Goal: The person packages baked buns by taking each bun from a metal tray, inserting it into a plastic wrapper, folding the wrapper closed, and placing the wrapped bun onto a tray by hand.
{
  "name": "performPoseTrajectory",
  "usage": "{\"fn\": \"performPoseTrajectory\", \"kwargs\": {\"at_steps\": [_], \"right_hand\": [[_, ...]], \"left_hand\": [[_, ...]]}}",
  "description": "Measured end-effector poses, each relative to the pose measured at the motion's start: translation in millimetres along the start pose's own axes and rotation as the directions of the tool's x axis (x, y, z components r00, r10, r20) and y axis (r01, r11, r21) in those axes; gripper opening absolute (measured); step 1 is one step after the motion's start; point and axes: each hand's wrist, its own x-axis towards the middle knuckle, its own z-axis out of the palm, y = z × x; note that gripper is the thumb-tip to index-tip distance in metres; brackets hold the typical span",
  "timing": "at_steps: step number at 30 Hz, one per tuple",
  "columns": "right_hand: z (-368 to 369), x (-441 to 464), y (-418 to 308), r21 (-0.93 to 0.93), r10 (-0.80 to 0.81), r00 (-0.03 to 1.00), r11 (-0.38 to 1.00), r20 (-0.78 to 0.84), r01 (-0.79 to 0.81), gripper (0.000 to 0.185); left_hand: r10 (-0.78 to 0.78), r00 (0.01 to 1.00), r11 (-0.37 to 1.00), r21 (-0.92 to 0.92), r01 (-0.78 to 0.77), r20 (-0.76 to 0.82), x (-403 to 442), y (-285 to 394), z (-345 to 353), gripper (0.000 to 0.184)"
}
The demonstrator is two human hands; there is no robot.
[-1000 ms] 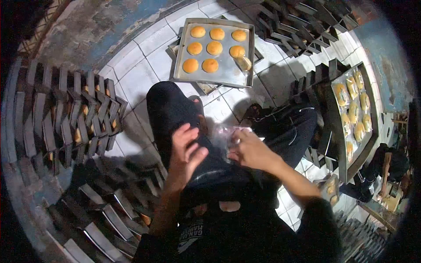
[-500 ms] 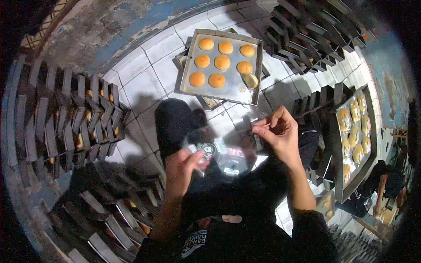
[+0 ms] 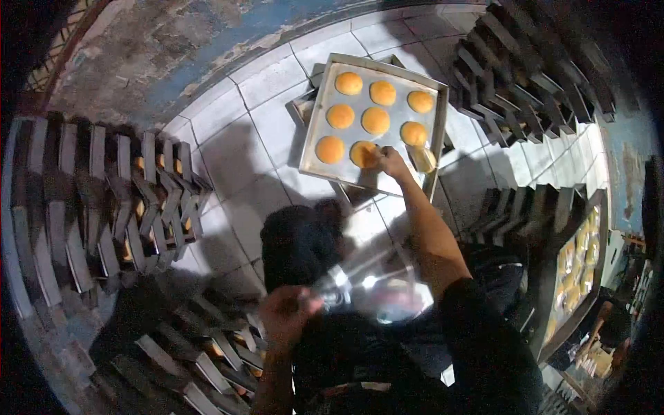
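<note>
Your left hand (image 3: pixel 287 315), blurred, pinches the left edge of a clear plastic bag (image 3: pixel 377 297) over your lap. Your right hand (image 3: pixel 392 164) reaches ahead with bent fingers at the right edge of a round bun (image 3: pixel 362 153); you cannot tell whether they grip it. That bun sits in the near row of the metal tray (image 3: pixel 398 114), just right of another bun (image 3: pixel 330 149).

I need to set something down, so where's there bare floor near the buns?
Bare tiles lie between the bun tray and the left stack of trays, partly shaded. Another bare patch lies right of the bun tray, bordered by right-hand stacks. It's crowded on the bun tray itself, among its buns and the right hand.
</note>
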Motion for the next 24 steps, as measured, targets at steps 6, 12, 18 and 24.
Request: {"fn": "performPoseTrajectory", "kwargs": {"at_steps": [6, 12, 18, 24], "right_hand": [[75, -23, -15, 0.104, -0.224, 0.842, 0.944, -0.49, 0.312, 0.059], [12, -165, -106, 0.797, -0.222, 0.971, 0.568, -0.091, 0.205, 0.046], [-118, -340, -146, 0.904, -0.441, 0.877, 0.427, 0.191, 0.019, 0.064], [-119, -438, -159, 0.752, -0.566, 0.821, 0.507, -0.078, 0.421, 0.084]], "left_hand": [[-0.088, 0.996, 0.996, -0.026, 0.088, 0.011, 9, 20, 8, 0.02], [0.057, 0.998, 0.997, 0.06, -0.057, 0.011, 13, 17, 8, 0.014], [-0.121, 0.991, 0.946, -0.295, 0.134, 0.06, 10, -9, 8, 0.027], [-0.066, 0.989, 0.921, -0.374, 0.11, 0.13, -18, 22, 23, 0.029]]}}
